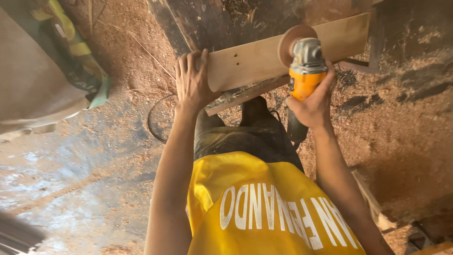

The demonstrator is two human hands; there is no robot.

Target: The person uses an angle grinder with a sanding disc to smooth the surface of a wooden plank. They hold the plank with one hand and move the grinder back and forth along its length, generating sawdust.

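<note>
The left hand's (191, 80) fingertips curl over the rounded end of the wooden board (264, 56), out of sight behind it. The board's far end is hidden behind a dark post at the top right. The angle grinder's (306, 71) sanding disc (290, 40) covers part of the board; its rear body hides under the right hand (314, 104). The dark workbench (226, 23) is cut off by the top edge.

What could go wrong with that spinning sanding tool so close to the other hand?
The left hand grips the end of the wooden board bare, not far from the sanding disc, so a slip might scrape fingers. The right hand alone holds the orange grinder, which could jerk. Sawdust lies everywhere and might fly up.
</note>
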